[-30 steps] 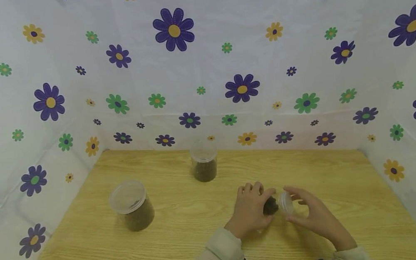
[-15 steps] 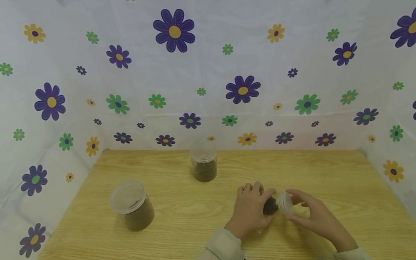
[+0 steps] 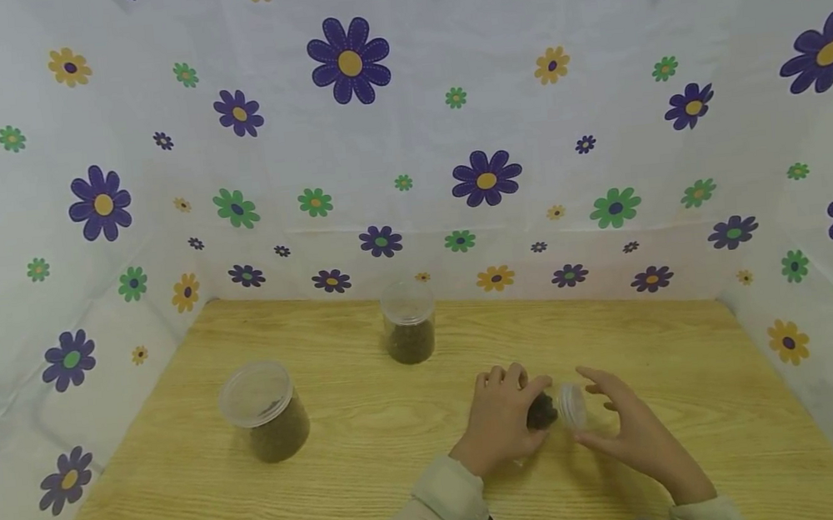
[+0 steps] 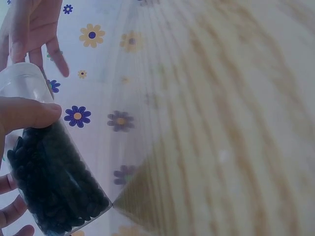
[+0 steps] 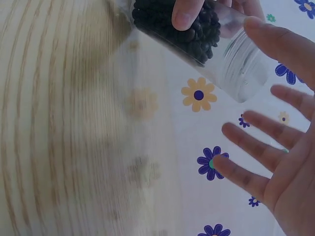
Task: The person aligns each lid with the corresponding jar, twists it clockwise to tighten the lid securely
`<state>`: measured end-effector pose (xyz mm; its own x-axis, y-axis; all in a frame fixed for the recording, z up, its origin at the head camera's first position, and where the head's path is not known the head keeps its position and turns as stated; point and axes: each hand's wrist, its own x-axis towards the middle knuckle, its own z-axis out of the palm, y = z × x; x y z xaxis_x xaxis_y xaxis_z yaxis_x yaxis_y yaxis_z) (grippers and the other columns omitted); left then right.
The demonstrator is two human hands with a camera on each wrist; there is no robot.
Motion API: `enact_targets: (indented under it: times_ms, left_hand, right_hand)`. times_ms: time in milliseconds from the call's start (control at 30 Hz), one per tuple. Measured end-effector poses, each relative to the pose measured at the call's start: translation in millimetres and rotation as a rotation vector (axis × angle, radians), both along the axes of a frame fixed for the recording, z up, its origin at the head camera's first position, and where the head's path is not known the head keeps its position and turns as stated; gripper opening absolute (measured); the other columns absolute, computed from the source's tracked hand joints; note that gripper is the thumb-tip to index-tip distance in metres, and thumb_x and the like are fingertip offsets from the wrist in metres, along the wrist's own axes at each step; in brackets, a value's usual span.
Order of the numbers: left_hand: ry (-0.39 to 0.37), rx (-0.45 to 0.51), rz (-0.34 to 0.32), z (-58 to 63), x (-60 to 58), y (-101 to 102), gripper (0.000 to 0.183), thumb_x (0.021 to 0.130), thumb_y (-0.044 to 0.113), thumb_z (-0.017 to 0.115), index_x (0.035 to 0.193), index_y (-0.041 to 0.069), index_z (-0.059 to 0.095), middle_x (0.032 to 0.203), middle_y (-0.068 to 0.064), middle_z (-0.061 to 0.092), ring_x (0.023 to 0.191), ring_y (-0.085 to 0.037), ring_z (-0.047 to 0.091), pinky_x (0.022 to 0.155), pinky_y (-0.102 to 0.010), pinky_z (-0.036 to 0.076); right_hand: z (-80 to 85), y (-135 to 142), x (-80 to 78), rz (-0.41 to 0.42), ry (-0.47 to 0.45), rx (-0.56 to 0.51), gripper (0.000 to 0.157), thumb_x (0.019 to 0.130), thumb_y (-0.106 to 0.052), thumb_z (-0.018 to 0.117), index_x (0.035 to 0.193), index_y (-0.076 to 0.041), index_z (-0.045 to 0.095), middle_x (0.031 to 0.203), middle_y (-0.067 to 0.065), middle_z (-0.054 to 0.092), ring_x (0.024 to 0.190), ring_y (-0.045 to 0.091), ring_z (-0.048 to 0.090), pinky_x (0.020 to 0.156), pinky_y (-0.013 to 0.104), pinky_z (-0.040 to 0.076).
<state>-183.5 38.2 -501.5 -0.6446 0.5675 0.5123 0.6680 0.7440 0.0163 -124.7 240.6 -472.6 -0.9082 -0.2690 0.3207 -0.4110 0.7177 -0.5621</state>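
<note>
A clear plastic jar [image 4: 54, 182], partly filled with dark beans or seeds, is gripped by my left hand [image 3: 498, 419], its thumb across the side and the other fingers round the far side. The jar is tilted, its clear screw lid [image 3: 572, 406] toward the right; in the head view the left hand covers much of its body. My right hand [image 3: 637, 435] is beside the lid. Its thumb [image 5: 280, 39] is right at the lid's edge, while the other fingers [image 5: 256, 142] stand spread and straight, away from it.
A wide lidded jar [image 3: 274, 424] with dark brown contents stands on the left of the wood-grain table [image 3: 334, 502]. Another similar jar [image 3: 411, 340] stands at the back middle. White flower-printed cloth [image 3: 404, 127] encloses the table at the back and sides.
The right hand's fingers have opened away from the lid, while the thumb stays at its edge. The left hand and the held jar keep their place.
</note>
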Motion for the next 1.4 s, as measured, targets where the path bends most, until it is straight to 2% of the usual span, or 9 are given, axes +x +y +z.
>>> enact_targets:
  times_ms: [67, 200, 500, 633, 767, 1000, 1400]
  left_hand:
    - [0.005, -0.001, -0.001, 0.1, 0.1, -0.2, 0.064, 0.063, 0.055, 0.078, 0.118, 0.033, 0.055, 0.099, 0.005, 0.053, 0.084, -0.013, 0.051, 0.077, -0.034, 0.046]
    - [0.008, -0.001, -0.004, 1.0, 0.5, -0.8, 0.064, 0.063, 0.056, 0.077, 0.118, 0.033, 0.055, 0.098, 0.005, 0.053, 0.083, -0.013, 0.051, 0.076, -0.034, 0.046]
    - [-0.022, 0.017, -0.017, 3.2, 0.8, -1.1, 0.060, 0.065, 0.051, 0.077, 0.118, 0.032, 0.057, 0.097, 0.005, 0.053, 0.081, -0.013, 0.051, 0.075, -0.034, 0.045]
    - [-0.020, 0.004, -0.008, 2.4, -0.2, -0.4, 0.061, 0.065, 0.053, 0.077, 0.119, 0.032, 0.056, 0.098, 0.005, 0.053, 0.082, -0.013, 0.051, 0.075, -0.033, 0.045]
    - [-0.008, -0.009, 0.001, 1.1, -1.6, 0.2, 0.060, 0.066, 0.054, 0.075, 0.119, 0.033, 0.056, 0.098, 0.005, 0.053, 0.083, -0.013, 0.051, 0.076, -0.033, 0.045]
    - [0.020, -0.008, 0.003, -1.0, -2.5, 0.0, 0.059, 0.066, 0.054, 0.074, 0.118, 0.033, 0.055, 0.098, 0.005, 0.053, 0.082, -0.012, 0.052, 0.075, -0.033, 0.046]
    - [0.018, -0.005, 0.007, -3.2, -2.3, 0.4, 0.061, 0.065, 0.055, 0.074, 0.119, 0.033, 0.055, 0.098, 0.005, 0.053, 0.082, -0.012, 0.052, 0.075, -0.033, 0.046]
  right_hand:
    - [-0.9, 0.2, -1.2, 0.021, 0.028, 0.000, 0.079, 0.071, -0.009, 0.080, 0.139, -0.008, 0.040, 0.135, 0.017, 0.049, 0.110, 0.034, 0.057, 0.083, 0.050, 0.051]
    - [-1.5, -0.6, -2.6, 0.033, 0.042, 0.010, 0.071, 0.071, -0.004, 0.079, 0.135, -0.009, 0.046, 0.128, 0.013, 0.057, 0.102, 0.026, 0.061, 0.079, 0.046, 0.053]
    - [2.6, -2.3, -3.7, -0.030, -0.058, 0.030, 0.057, 0.078, -0.017, 0.076, 0.129, -0.007, 0.052, 0.099, 0.002, 0.068, 0.091, 0.022, 0.062, 0.078, 0.048, 0.051]
    - [1.0, -0.8, -4.9, -0.020, -0.042, 0.038, 0.065, 0.076, -0.015, 0.077, 0.133, -0.006, 0.047, 0.113, 0.009, 0.065, 0.097, 0.025, 0.062, 0.079, 0.047, 0.051]
    - [1.6, -0.9, -4.9, 0.028, 0.024, 0.021, 0.075, 0.071, -0.007, 0.080, 0.136, -0.009, 0.044, 0.130, 0.013, 0.054, 0.105, 0.026, 0.059, 0.081, 0.045, 0.052]
    - [5.0, -3.1, -4.8, 0.099, 0.148, 0.013, 0.068, 0.067, 0.001, 0.080, 0.128, -0.010, 0.053, 0.122, 0.009, 0.059, 0.097, 0.014, 0.059, 0.075, 0.041, 0.054]
    - [2.0, -3.9, -4.1, 0.056, 0.103, 0.007, 0.063, 0.071, -0.006, 0.079, 0.128, -0.010, 0.053, 0.117, 0.006, 0.062, 0.093, 0.015, 0.061, 0.074, 0.040, 0.054]
